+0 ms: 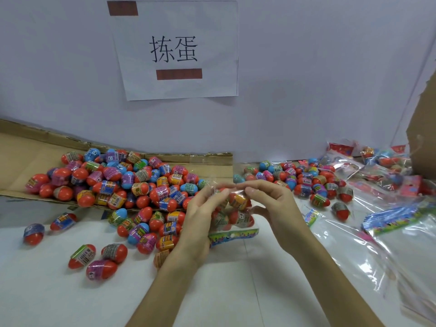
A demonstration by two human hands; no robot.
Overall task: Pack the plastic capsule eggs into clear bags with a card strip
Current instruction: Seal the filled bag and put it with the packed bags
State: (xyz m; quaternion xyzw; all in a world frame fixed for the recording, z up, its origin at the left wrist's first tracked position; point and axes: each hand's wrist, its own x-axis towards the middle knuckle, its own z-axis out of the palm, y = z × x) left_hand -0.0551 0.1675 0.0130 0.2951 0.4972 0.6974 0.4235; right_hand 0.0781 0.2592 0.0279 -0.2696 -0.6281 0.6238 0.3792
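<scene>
The left hand (203, 215) and right hand (271, 204) pinch the top of the clear bag (238, 219), mid-frame; its card strip (233, 235) lies sideways below them.

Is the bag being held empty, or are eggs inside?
Not empty: several eggs show through the clear bag, card strip at its near end.

on my feed the capsule eggs (132, 182) are mostly orange-red, some with sky-blue halves, each wrapped in a printed band of pink, purple, yellow, green or blue with a white barcode patch. the cardboard tray (23, 149) is plain brown, the table (236, 291) white, the wall (306, 67) pale lilac-grey. i read the paper sign (177, 50) as white with black characters and two rust-brown bars. the card strip (233, 236) in the clear bag (243, 219) is bright green with blue print.
</scene>
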